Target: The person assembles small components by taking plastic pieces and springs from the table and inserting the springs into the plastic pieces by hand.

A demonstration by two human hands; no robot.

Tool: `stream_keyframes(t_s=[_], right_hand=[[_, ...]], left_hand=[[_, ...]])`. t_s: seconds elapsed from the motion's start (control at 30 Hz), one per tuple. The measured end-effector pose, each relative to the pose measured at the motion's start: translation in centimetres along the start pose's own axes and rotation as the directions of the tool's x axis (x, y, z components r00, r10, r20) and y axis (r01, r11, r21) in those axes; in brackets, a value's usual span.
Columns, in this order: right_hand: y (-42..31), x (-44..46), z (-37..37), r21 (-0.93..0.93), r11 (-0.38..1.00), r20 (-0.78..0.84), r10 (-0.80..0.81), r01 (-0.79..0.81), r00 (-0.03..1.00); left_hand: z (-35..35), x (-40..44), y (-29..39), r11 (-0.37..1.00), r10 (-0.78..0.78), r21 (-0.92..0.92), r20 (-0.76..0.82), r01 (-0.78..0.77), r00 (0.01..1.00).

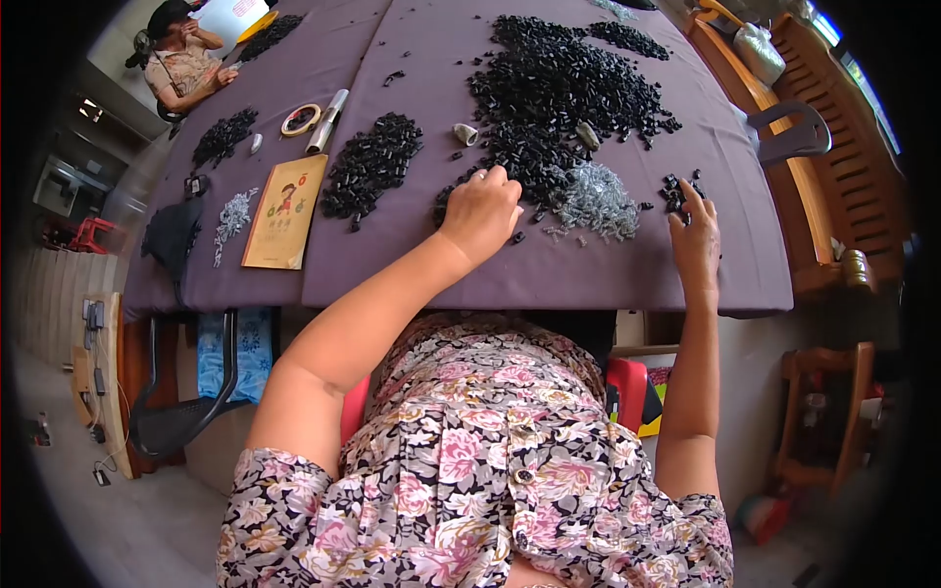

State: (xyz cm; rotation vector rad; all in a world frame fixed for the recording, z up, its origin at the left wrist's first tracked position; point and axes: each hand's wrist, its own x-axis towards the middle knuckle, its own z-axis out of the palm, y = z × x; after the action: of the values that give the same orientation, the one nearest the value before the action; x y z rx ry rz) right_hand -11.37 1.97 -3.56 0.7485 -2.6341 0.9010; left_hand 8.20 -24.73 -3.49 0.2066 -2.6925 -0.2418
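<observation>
Small black pieces form a large pile (559, 78) on the purple-covered table (412, 265). My left hand (480, 211) is at the near left edge of this pile, fingers curled together; what they hold, if anything, is hidden. A heap of small clear pieces (596, 201) lies between my two hands. On the right, my right hand (697, 240) reaches over a small group of black pieces (676, 192), its fingers extended and touching or just above them. Two pale finger-cot-like objects, one (465, 134) left and one (588, 135) right, rest near the big pile.
Left of my hands lie another black pile (374, 167), a yellow booklet (285, 213), a tape roll (301, 121), a silvery roll (327, 122) and a dark cloth item (173, 238). Another person (186, 64) sits at the far left. A grey chair (794, 132) stands at the right edge.
</observation>
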Motion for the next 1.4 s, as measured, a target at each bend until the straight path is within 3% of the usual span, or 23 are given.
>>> stream_keyframes(t_s=[0.1, 0.27, 0.4, 0.5, 0.7, 0.8, 1.07, 1.2, 1.23, 1.37, 1.4], right_hand=[[-0.5, -0.6, 1.1, 0.046, 0.987, -0.112, -0.149, 0.155, 0.982], [-5.8, -2.2, 2.1, 0.292, 0.932, 0.077, -0.247, 0.215, 0.966], [-10.4, -2.9, 3.9, 0.325, 0.874, 0.164, -0.427, 0.36, 0.889], [-11.1, -1.3, 6.7, 0.287, 0.794, 0.176, -0.594, 0.536, 0.785], [-12.8, 0.8, 7.3, 0.182, 0.732, 0.34, -0.674, 0.657, 0.656], [-13.2, 0.7, 7.9, 0.139, 0.685, 0.306, -0.716, 0.715, 0.627], [-12.7, 0.3, 7.3, 0.143, 0.719, 0.329, -0.683, 0.68, 0.652], [-11.4, 0.3, 7.5, 0.363, 0.799, 0.176, -0.564, 0.479, 0.807], [-11.6, 0.3, 6.7, 0.351, 0.833, 0.206, -0.514, 0.427, 0.833], [-11.6, 0.4, 5.8, 0.255, 0.834, 0.308, -0.55, 0.49, 0.776], [-11.7, 0.2, 6.0, 0.217, 0.829, 0.33, -0.559, 0.516, 0.76]], left_hand=[[0.5, 0.3, -0.4, 0.999, 0.012, 0.046, 0.042, -0.014, 0.999], [0.2, -0.4, -1.3, 0.997, 0.049, 0.059, 0.041, -0.052, 0.998], [-0.8, -1.3, 0.8, 0.996, 0.076, -0.055, 0.013, -0.076, 0.997], [-1.0, -2.6, 2.4, 0.995, 0.038, -0.091, 0.064, -0.032, 0.997], [-0.8, -3.7, 1.0, 0.993, -0.004, -0.117, 0.093, 0.014, 0.996], [-0.9, -4.2, 0.6, 0.997, 0.031, -0.075, 0.072, -0.026, 0.997], [-2.0, -5.8, 0.4, 0.981, 0.052, -0.184, -0.037, -0.058, 0.998], [-2.4, -6.6, 1.3, 0.838, -0.177, -0.52, 0.023, 0.163, 0.984], [-2.3, -6.9, 1.2, 0.793, -0.21, -0.577, 0.043, 0.196, 0.977], [-1.6, -7.3, 0.7, 0.563, -0.323, -0.743, 0.205, 0.362, 0.924], [-1.5, -7.2, 0.8, 0.559, -0.325, -0.742, 0.214, 0.369, 0.921]])
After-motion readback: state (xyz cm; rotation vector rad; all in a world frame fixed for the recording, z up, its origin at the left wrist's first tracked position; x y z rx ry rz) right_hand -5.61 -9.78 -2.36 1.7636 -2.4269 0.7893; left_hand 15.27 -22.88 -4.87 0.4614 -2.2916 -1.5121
